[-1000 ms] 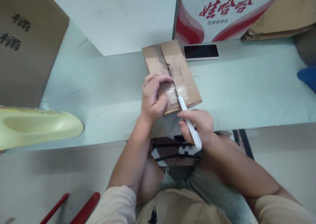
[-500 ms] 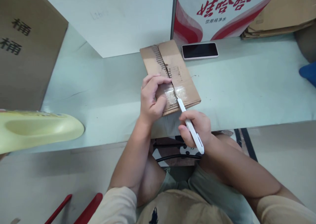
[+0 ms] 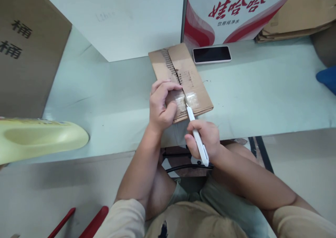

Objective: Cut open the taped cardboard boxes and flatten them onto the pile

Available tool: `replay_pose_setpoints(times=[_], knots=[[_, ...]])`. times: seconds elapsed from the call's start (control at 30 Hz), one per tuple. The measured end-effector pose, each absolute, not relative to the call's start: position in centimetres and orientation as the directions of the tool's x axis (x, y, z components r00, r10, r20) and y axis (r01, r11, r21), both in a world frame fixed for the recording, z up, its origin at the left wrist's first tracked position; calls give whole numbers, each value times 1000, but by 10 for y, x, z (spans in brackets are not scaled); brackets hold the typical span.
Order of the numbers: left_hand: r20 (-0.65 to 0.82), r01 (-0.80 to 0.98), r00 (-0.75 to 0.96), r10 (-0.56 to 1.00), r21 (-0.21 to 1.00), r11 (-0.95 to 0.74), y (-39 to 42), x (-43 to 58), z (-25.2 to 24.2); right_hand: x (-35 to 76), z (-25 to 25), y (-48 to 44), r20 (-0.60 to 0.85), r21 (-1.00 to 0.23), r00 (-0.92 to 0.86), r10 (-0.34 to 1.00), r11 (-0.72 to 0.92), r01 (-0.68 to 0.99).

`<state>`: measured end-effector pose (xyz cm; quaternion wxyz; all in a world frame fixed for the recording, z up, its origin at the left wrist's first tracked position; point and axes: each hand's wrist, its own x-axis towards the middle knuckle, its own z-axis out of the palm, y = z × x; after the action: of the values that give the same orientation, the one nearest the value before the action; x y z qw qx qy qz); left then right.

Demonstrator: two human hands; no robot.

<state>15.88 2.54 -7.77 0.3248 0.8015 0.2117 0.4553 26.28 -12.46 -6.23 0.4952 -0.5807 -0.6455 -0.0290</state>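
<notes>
A flattened cardboard box (image 3: pixel 191 65) lies at a slant on the table, with a dark slit running down its middle and clear tape (image 3: pixel 193 99) across the near end. My left hand (image 3: pixel 160 104) presses it down from the left, with fingers bent over the top and the thumb near the tape. In my right hand (image 3: pixel 210 136) is a white utility knife (image 3: pixel 191 114), its handle wrapped by the fingers. The knife's blade tip rests at the slit where the tape crosses it. Part of the handle is hidden behind my right fingers.
Beyond the box a phone (image 3: pixel 212 54) lies beside a red and white carton (image 3: pixel 220 7). A tall white box (image 3: pixel 126 21) stands at the back, and a brown carton (image 3: pixel 26 77) at the left. A yellow bottle (image 3: pixel 44 138) lies near the table's front left edge.
My right hand and the knife have shifted slightly left and toward me, with the handle now more upright in the view. My left hand and the box stay in place.
</notes>
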Motion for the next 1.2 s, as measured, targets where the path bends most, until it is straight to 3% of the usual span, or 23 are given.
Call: replay_pose_setpoints(times=[0.23,0.4,1.2], knots=[[582,70,495,645,714,-697,23,160,-75,260,-61,-121,638,-619,235,734,306,724],[612,4,472,634,718,-696,21,160,-76,257,-64,-120,632,-624,251,733,290,725],[593,47,475,650,721,-691,20,163,-74,259,-58,-125,589,-690,271,761,300,659]])
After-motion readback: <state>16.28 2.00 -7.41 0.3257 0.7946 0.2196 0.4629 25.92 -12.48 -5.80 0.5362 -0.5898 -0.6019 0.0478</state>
